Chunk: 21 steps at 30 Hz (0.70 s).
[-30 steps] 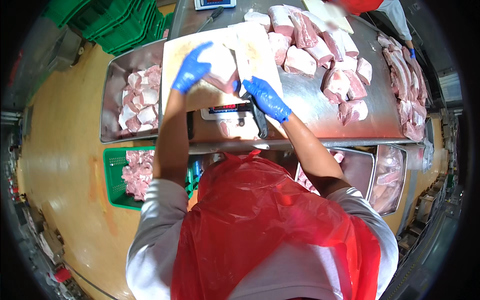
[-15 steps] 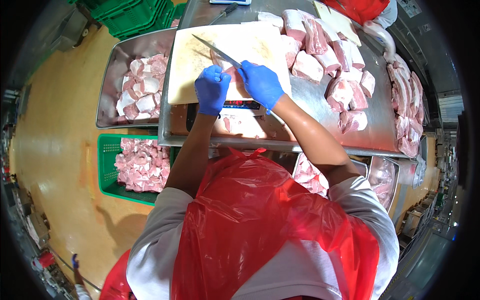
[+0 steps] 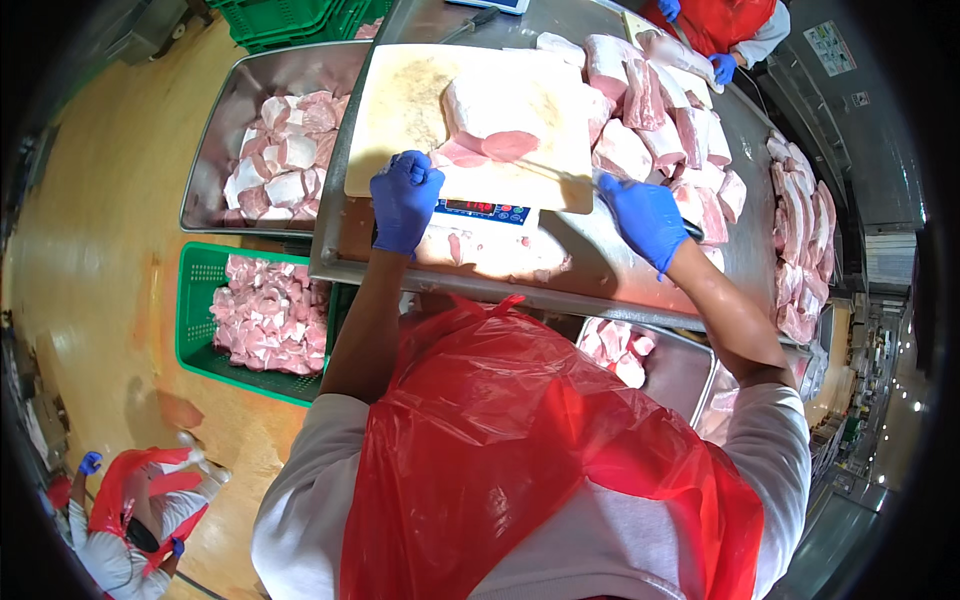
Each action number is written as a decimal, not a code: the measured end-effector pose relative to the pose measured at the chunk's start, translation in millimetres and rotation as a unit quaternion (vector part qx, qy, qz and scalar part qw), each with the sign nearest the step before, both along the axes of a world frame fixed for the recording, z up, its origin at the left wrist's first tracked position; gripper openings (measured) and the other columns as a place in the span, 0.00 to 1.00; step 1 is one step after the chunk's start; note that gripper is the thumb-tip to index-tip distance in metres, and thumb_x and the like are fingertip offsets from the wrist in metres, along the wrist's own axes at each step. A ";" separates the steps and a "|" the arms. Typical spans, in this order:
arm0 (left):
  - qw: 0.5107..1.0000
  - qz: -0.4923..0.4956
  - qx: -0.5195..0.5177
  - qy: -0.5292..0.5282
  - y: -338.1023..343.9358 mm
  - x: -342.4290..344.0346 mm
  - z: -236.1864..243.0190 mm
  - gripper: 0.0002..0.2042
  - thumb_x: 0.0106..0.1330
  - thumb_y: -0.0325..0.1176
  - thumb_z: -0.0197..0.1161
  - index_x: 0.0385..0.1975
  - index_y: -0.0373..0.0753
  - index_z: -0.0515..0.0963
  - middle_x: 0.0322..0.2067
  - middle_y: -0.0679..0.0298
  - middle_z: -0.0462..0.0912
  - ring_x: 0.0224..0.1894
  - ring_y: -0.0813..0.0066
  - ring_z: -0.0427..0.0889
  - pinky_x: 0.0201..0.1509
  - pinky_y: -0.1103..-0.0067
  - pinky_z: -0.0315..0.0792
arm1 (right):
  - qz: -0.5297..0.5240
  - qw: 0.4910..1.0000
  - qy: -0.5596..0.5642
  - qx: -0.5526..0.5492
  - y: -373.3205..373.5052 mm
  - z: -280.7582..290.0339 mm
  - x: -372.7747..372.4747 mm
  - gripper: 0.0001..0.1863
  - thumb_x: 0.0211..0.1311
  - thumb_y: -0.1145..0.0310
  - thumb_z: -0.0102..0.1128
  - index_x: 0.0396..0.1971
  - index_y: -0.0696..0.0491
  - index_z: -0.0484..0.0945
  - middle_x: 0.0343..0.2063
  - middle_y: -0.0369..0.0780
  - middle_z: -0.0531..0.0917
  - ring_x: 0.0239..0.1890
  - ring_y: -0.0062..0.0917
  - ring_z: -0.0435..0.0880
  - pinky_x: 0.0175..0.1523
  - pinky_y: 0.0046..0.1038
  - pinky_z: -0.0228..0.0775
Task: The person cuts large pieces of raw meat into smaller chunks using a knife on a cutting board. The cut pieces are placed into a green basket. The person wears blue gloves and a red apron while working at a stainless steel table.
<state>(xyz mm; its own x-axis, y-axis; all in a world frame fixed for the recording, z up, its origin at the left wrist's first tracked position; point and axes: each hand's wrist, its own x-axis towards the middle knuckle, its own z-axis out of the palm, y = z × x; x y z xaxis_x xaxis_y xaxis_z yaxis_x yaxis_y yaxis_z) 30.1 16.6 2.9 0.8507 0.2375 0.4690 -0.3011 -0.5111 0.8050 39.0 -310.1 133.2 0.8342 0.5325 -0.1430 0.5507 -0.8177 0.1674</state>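
Observation:
A large pale pork cut (image 3: 500, 110) lies on the cream cutting board (image 3: 400, 110), which rests on a scale with a red display (image 3: 482, 210). My left hand (image 3: 405, 200), in a blue glove, is curled on a thin pink meat slice (image 3: 455, 156) at the board's near edge. To the right of the board, my right hand (image 3: 645, 215), also gloved in blue, grips a knife (image 3: 555, 172). The thin blade points left along the board's front edge, just below the pork cut.
Many meat cuts (image 3: 660, 110) are piled on the steel table (image 3: 600, 270) to the right. A metal tray (image 3: 215, 120) and a green crate (image 3: 195, 330) at left hold meat pieces. Another person's gloved hand (image 3: 722, 66) works at the far right; a person (image 3: 130, 510) crouches at lower left.
My hands, close together over the scale before, have moved apart. The left now sits at the board's near edge and the right has drawn back to the right with the knife.

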 end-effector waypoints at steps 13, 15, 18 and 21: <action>0.994 0.061 -0.093 0.017 14.3 -13.4 -23.5 0.09 0.55 0.25 0.69 0.35 0.38 0.79 0.26 0.64 0.81 0.26 0.76 0.79 0.32 0.76 0.73 | 0.015 0.997 0.055 0.047 52.1 -42.1 17.2 0.15 0.69 0.64 0.47 0.51 0.52 0.74 0.32 0.46 0.85 0.36 0.43 0.86 0.39 0.41 0.77; 0.924 0.005 -0.381 0.036 37.9 -44.7 -17.0 0.07 0.58 0.24 0.68 0.34 0.37 0.79 0.27 0.70 0.80 0.28 0.80 0.77 0.33 0.78 0.73 | -0.003 0.997 0.079 0.016 -1.8 -27.3 14.6 0.16 0.69 0.65 0.48 0.53 0.49 0.74 0.31 0.47 0.85 0.35 0.43 0.85 0.37 0.43 0.76; 0.956 0.056 -0.252 0.137 132.2 -110.7 -13.2 0.06 0.57 0.21 0.67 0.33 0.37 0.79 0.27 0.73 0.77 0.30 0.86 0.73 0.34 0.86 0.68 | -0.040 0.997 0.067 0.013 -80.8 -17.7 -2.7 0.10 0.70 0.63 0.52 0.44 0.51 0.75 0.26 0.50 0.83 0.30 0.47 0.83 0.32 0.47 0.72; 0.912 0.088 0.136 0.376 234.2 -186.4 -60.2 0.12 0.55 0.24 0.65 0.40 0.34 0.78 0.35 0.59 0.84 0.35 0.67 0.82 0.39 0.73 0.75 | -0.161 0.954 0.073 0.244 -99.5 -33.9 -28.5 0.11 0.71 0.63 0.55 0.42 0.55 0.75 0.23 0.48 0.82 0.25 0.39 0.83 0.29 0.39 0.72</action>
<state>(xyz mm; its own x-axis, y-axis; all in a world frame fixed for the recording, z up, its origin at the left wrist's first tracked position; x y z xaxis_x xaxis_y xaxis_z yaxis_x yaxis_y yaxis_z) -156.2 250.8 -57.2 0.9163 0.3633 -0.1684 0.3894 -0.7105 0.5861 10.5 -409.6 99.3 0.9561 0.2845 -0.0704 0.2459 -0.9095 -0.3353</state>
